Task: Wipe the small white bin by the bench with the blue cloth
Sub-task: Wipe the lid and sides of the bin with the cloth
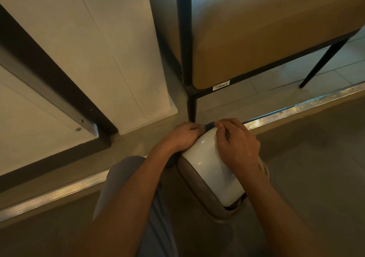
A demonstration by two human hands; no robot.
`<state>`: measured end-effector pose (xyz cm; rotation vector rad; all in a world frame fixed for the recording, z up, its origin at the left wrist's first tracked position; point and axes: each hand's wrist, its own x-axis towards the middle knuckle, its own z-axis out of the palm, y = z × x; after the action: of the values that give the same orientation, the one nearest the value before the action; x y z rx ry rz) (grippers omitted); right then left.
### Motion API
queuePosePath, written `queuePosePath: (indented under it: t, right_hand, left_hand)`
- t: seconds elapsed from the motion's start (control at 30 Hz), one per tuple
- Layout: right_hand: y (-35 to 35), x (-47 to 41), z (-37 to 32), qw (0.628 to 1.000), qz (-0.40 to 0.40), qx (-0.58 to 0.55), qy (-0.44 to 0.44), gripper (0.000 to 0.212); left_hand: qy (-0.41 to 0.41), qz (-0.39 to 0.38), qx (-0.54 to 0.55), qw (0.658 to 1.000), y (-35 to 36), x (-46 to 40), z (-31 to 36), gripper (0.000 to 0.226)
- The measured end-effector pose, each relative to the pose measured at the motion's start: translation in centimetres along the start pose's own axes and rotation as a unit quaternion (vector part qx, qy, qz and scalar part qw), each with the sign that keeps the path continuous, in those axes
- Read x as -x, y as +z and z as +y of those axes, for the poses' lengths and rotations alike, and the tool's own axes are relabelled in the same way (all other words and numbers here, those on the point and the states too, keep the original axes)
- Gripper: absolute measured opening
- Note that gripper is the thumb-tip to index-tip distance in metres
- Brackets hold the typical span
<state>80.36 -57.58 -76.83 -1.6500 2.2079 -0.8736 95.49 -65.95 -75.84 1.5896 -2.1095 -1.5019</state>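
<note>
both hands curled on bin (213,170), cloth (209,126) btwn

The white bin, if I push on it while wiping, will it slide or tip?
Probably both. The bin looks glossy and small, so likely light plastic that shifts on the smooth floor. The right hand on top seems to steady it while the left hand works the cloth. Its lid may swing.

Single head-worn wide-angle view, looking steeply down and forward past both forearms, close over the white bin (211,170) on the floor (316,158), bench (266,29) at frame top.
</note>
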Motion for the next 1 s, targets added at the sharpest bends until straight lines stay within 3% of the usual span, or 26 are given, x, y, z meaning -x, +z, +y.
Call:
queuePosePath:
  t: [0.2, 0.5, 0.8, 1.0]
  right_hand:
    - [0.2, 0.1, 0.2, 1.0, 0.003, -0.008, -0.007, 0.025]
    - [0.4, -0.3, 0.2, 1.0, 0.013, 0.003, -0.006, 0.025]
    - [0.5, -0.4, 0.5, 1.0, 0.005, -0.011, -0.012, 0.033]
    - [0.7, -0.8, 0.6, 1.0, 0.0, -0.018, -0.017, 0.027]
  left_hand:
    - [0.002, 0.022, 0.032, 0.999, -0.5, 3.7, -3.8, 0.035]
    - [0.007, -0.02, 0.027, 0.999, 0.0, -0.9, 0.5, 0.032]
    - [0.02, 0.068, 0.069, 0.995, -0.8, 5.8, -4.0, 0.023]
    - [0.149, 0.164, 0.005, 0.975, 1.9, 7.7, -0.8, 0.03]
